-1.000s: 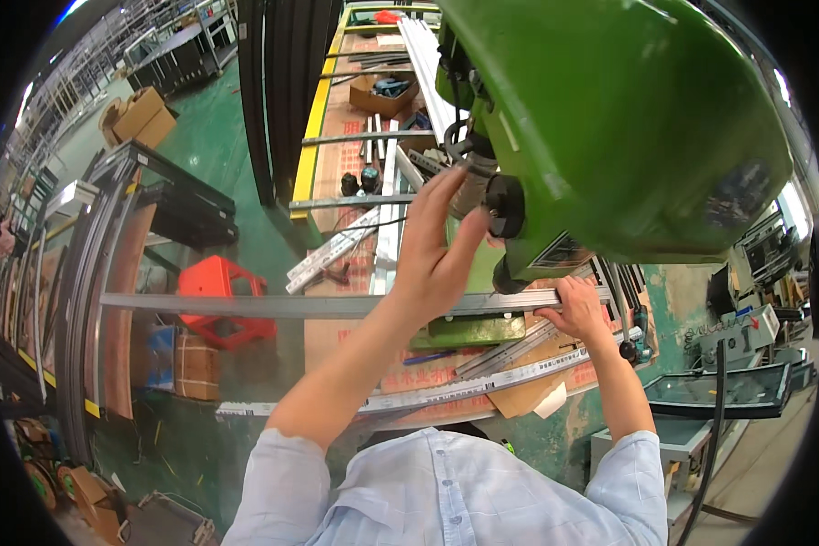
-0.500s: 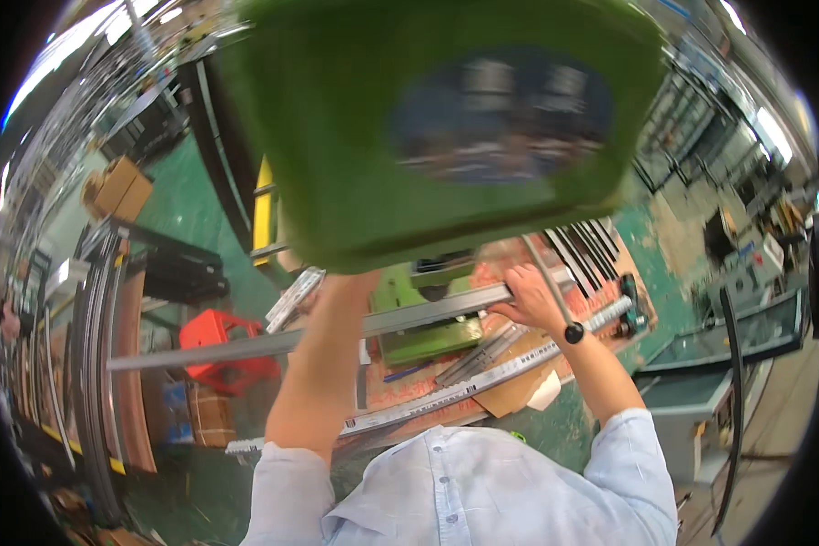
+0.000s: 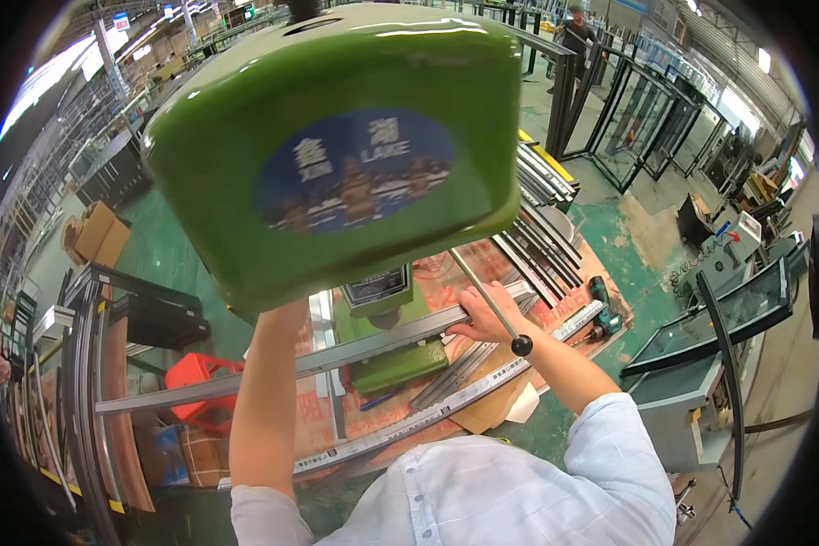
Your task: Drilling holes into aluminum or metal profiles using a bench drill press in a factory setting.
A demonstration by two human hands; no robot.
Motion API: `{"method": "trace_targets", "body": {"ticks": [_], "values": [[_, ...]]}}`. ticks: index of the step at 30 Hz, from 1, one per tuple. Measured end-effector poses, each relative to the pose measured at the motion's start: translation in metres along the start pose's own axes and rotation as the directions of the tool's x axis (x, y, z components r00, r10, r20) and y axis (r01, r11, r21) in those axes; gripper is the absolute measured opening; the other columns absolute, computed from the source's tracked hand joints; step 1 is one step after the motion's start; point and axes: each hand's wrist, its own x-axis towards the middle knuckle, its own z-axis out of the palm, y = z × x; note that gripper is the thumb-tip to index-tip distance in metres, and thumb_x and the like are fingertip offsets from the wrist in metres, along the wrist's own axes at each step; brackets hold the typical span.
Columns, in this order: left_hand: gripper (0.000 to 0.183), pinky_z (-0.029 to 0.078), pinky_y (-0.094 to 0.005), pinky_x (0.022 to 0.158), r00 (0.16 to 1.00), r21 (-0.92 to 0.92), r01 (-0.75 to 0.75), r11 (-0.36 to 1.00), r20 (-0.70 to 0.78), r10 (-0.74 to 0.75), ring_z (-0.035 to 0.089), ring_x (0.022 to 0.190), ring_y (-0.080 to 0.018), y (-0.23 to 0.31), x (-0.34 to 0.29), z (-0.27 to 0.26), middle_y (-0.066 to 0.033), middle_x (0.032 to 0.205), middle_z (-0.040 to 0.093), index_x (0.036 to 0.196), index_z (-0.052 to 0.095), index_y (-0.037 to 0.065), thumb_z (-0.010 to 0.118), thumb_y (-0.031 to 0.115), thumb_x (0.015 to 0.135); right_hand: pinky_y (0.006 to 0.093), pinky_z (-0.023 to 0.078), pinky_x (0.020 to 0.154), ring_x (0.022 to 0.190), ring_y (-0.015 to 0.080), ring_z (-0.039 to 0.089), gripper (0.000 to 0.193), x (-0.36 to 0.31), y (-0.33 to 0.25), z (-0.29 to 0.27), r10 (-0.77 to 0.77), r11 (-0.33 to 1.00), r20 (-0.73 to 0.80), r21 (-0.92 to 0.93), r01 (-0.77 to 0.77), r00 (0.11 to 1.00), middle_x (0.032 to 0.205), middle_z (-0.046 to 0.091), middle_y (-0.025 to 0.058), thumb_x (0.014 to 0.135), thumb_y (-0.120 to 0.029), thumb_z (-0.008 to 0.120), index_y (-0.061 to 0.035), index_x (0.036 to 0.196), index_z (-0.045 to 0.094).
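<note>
The green head (image 3: 337, 259) of what looks like a bench drill press fills the upper middle. Beneath it shows part of its green base (image 3: 400, 367). A long silver aluminium profile (image 3: 382, 341) crosses over the base, sloping down to the left. My right hand (image 3: 487, 314) grips the profile near its right end, thumb on the near side. A metal lever (image 3: 478, 289) with a black ball knob (image 3: 520, 345) passes over that hand and wrist. My left forearm (image 3: 266, 400) reaches up under the green head, which hides the left hand and its fingers.
A long printed-film-covered profile (image 3: 409, 417) lies across the near side of the worktop. A cordless drill (image 3: 603, 305) stands at its right edge, near several dark profiles (image 3: 541, 259). On the left is a red plastic stool (image 3: 196, 387). Another person (image 3: 576, 38) stands far back.
My view has shifted, so the green head appears lower and further left, now in sharper focus. The right hand keeps its hold on the profile; the left hand stays hidden.
</note>
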Motion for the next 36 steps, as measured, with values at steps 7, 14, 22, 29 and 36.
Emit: {"method": "trace_targets", "body": {"ticks": [7, 14, 22, 29, 36], "values": [[0.052, 0.048, -0.0424, 0.098, 0.983, -0.271, 0.048, 0.961, 0.183, 0.002, 0.064, 0.110, -0.0348, 0.004, -0.110, -0.002, -0.0205, 0.117, 0.068, 0.120, 0.067, -0.001, 0.082, 0.032, 0.083, 0.0456, 0.044, 0.079, 0.086, 0.0340, 0.063, 0.051, -0.004, -0.001, 0.003, 0.021, 0.998, -0.097, 0.055, -0.015, 0.995, 0.082, 0.065, 0.0117, 0.076, -0.053, 0.082, -0.0081, 0.087, 0.061], [0.054, 0.051, -0.0438, 0.081, 0.876, 0.184, -0.120, 0.975, 0.481, 0.017, 0.068, 0.091, -0.0343, -0.007, -0.142, 0.012, -0.0129, 0.091, 0.070, 0.104, 0.071, 0.007, 0.082, 0.052, 0.076, 0.0442, 0.046, 0.078, 0.088, 0.0331, 0.063, 0.054, -0.004, 0.000, 0.009, 0.011, 1.000, -0.061, 0.018, -0.010, 0.998, 0.087, 0.064, 0.0118, 0.076, -0.054, 0.081, -0.0060, 0.090, 0.061], [0.056, 0.053, -0.0424, 0.074, 0.840, 0.224, -0.195, 0.955, 0.540, 0.045, 0.069, 0.084, -0.0321, -0.033, -0.139, -0.008, -0.0094, 0.084, 0.069, 0.097, 0.068, 0.008, 0.081, 0.057, 0.072, 0.0419, 0.047, 0.083, 0.093, 0.0318, 0.063, 0.055, -0.011, 0.023, -0.008, -0.007, 0.997, -0.050, -0.072, 0.004, 0.999, 0.092, 0.066, 0.0114, 0.079, -0.058, 0.077, -0.0080, 0.096, 0.062], [0.058, 0.053, -0.0427, 0.068, 0.853, 0.219, -0.205, 0.954, 0.518, 0.064, 0.069, 0.080, -0.0305, -0.053, -0.139, -0.021, -0.0087, 0.085, 0.069, 0.102, 0.070, 0.010, 0.083, 0.057, 0.070, 0.0437, 0.046, 0.079, 0.087, 0.0325, 0.061, 0.054, -0.002, 0.015, -0.008, -0.082, 0.996, -0.038, 0.040, 0.083, 0.996, 0.087, 0.061, 0.0110, 0.078, -0.052, 0.080, -0.0063, 0.100, 0.060], [0.059, 0.053, -0.0426, 0.069, 0.852, 0.253, -0.224, 0.941, 0.520, 0.063, 0.068, 0.079, -0.0295, -0.062, -0.145, -0.031, -0.0078, 0.085, 0.069, 0.105, 0.071, 0.010, 0.084, 0.055, 0.069, 0.0416, 0.047, 0.079, 0.087, 0.0317, 0.064, 0.051, -0.001, -0.002, 0.000, -0.052, 0.999, -0.037, 0.005, 0.052, 0.998, 0.089, 0.064, 0.0095, 0.079, -0.054, 0.079, -0.0082, 0.096, 0.062]]}}
